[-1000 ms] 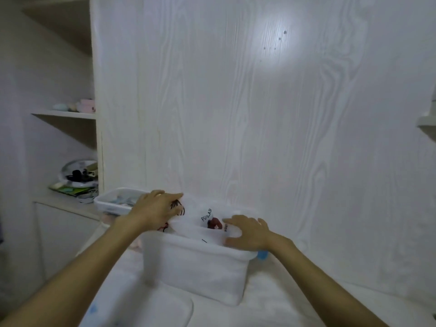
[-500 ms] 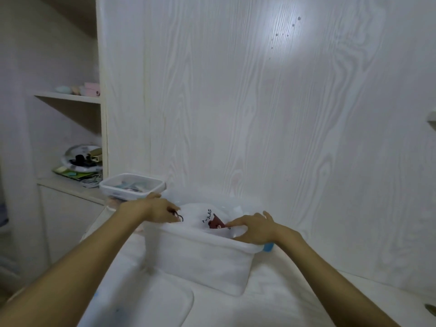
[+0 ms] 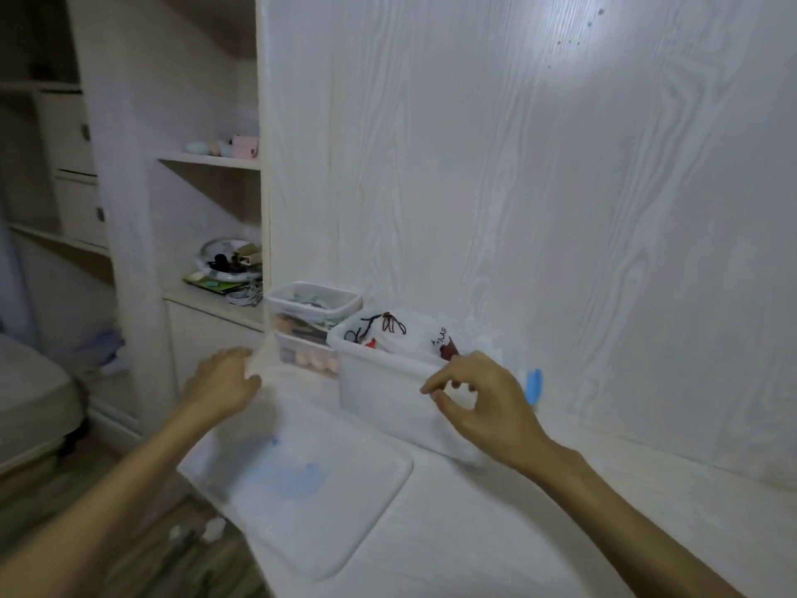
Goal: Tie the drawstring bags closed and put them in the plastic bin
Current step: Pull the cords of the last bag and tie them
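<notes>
I've pulled both hands back out of the bin (image 3: 379,394); the tied bags (image 3: 405,338) lie inside, pressed low. My left hand (image 3: 222,381) and right hand (image 3: 483,401) hover loose, empty, near the lid (image 3: 302,494), probably next.

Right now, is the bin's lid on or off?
Off. The lid lies flat on the surface before the open plastic bin, bags showing inside.

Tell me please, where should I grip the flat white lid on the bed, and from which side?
Probably take the lid by its two long edges, one hand each side, coming from above. It lies flat and wide in front of the plastic bin, so a one-hand pinch would likely let it sag. The left hand and right hand both hold nothing.
</notes>
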Demonstrator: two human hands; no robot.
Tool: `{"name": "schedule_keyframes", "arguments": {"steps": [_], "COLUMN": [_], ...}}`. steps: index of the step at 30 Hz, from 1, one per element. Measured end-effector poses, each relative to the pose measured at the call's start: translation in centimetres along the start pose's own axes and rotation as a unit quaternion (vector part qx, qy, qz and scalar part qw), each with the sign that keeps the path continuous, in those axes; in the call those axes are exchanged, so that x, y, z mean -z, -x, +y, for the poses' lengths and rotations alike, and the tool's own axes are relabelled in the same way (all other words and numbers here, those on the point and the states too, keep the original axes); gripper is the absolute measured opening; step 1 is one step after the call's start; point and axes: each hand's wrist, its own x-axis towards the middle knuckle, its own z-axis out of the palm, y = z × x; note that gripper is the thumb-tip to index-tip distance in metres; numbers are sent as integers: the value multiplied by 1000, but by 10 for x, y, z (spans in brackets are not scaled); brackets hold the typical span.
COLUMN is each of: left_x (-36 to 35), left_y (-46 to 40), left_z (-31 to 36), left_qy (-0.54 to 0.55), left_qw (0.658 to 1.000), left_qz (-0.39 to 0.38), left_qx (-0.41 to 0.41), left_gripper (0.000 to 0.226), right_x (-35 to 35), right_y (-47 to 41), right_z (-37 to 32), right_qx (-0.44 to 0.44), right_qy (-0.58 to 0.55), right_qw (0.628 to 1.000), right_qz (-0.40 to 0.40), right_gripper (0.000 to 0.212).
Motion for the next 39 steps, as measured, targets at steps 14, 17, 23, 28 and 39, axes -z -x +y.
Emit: {"name": "schedule_keyframes", "arguments": {"steps": [14,17,23,28,39], "left_x": [-19,0,53,82,-3], "left_y": [41,52,58,42,-2], "left_z": [-79,-80,-41,19,111], "left_qy": [226,391,553,577,424], "left_qw": [955,897,827,811,904], "left_qz": [-44,2,80,70,-44], "left_qx": [188,206,58,-71,15], "left_gripper": [39,51,47,61,58], "right_x": [-84,-73,-30,15,56], "right_y": [69,70,24,-26,-40], "right_z": [-13,-15,-41,-54,63], "right_qx": [121,51,-87,-123,-444], "right_qy": [125,58,-143,-210,-167], "right_qw": [973,995,975,949,868], "right_qz": [-154,-67,146,199,146], "right_gripper": [4,13,23,22,15]}}
